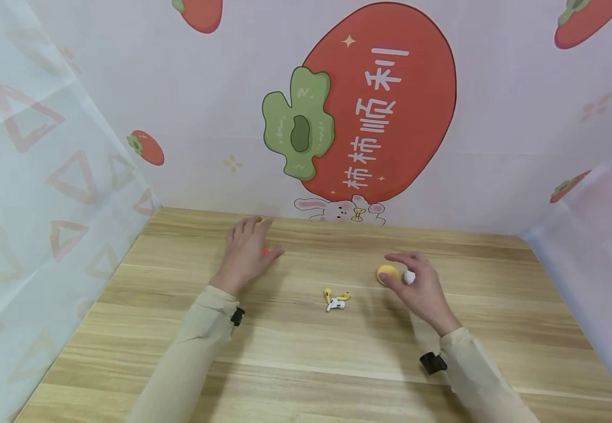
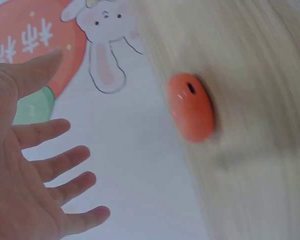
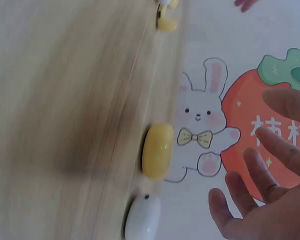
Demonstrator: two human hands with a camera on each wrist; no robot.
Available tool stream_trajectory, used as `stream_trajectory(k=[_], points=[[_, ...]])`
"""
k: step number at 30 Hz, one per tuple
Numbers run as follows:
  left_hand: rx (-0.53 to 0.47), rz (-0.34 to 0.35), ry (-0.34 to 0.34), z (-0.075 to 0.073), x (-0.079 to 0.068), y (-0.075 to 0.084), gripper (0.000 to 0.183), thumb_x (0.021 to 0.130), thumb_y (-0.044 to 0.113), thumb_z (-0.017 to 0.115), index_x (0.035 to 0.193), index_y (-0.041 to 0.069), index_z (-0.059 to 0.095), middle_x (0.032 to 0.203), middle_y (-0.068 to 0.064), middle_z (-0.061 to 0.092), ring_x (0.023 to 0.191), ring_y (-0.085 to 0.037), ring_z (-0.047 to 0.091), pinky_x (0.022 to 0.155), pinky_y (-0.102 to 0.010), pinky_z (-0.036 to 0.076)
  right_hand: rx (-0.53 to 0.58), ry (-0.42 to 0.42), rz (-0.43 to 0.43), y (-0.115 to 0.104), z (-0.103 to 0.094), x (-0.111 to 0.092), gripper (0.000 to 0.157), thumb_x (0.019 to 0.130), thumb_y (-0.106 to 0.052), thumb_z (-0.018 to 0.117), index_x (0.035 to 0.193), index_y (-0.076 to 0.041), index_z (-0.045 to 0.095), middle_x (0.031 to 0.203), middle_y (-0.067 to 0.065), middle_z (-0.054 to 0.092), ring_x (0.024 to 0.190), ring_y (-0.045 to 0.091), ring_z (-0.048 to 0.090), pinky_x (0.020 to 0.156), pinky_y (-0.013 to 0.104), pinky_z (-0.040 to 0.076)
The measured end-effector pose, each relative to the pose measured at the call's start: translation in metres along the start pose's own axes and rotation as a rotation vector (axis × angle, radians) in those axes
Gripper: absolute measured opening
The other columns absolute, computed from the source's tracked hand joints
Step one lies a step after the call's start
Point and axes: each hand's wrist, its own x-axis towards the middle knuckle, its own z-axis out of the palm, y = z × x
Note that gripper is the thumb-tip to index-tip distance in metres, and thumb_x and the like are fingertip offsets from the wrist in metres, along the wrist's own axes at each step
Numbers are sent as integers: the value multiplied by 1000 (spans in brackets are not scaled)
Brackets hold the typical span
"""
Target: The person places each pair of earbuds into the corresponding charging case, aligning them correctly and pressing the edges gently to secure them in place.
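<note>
Over the table's back left, my left hand (image 1: pixel 243 255) hovers with its fingers spread, holding nothing. Just past its thumb lies a glossy orange earbud case (image 2: pixel 191 107) with a small dark slot, mostly covered by the hand in the head view. My right hand (image 1: pixel 421 289), thumb and fingers apart, is above a rounded yellow earbud case (image 1: pixel 388 271). Next to that sits a white earbud case (image 3: pixel 143 219), partly hidden behind the right hand in the head view. Between the hands is a small cluster of yellow earbuds (image 1: pixel 328 293) and white earbuds (image 1: pixel 338 304).
All of it lies on a wood-grain table (image 1: pixel 295 364). A printed backdrop (image 1: pixel 210 182) with persimmons and a rabbit rises along the table's back edge, and sheets of similar cloth (image 1: pixel 30 223) close off both sides.
</note>
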Motion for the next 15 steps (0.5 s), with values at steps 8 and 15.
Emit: stream_trajectory(k=[8, 15], points=[[60, 95, 68, 2, 1, 23, 62, 100, 45, 62, 146, 5, 51, 147, -22, 46, 140, -41, 36, 116, -58, 23, -236, -69, -19, 12, -5, 8, 52, 81, -17, 87, 125, 2, 67, 131, 26, 52, 126, 47, 40, 102, 65, 30], [109, 179, 92, 8, -1, 39, 55, 104, 42, 54, 145, 4, 52, 148, -21, 46, 140, -40, 37, 118, -57, 23, -417, -141, 34, 23, -3, 14, 63, 81, -33, 87, 126, 4, 65, 135, 27, 49, 132, 50, 31, 108, 71, 16]])
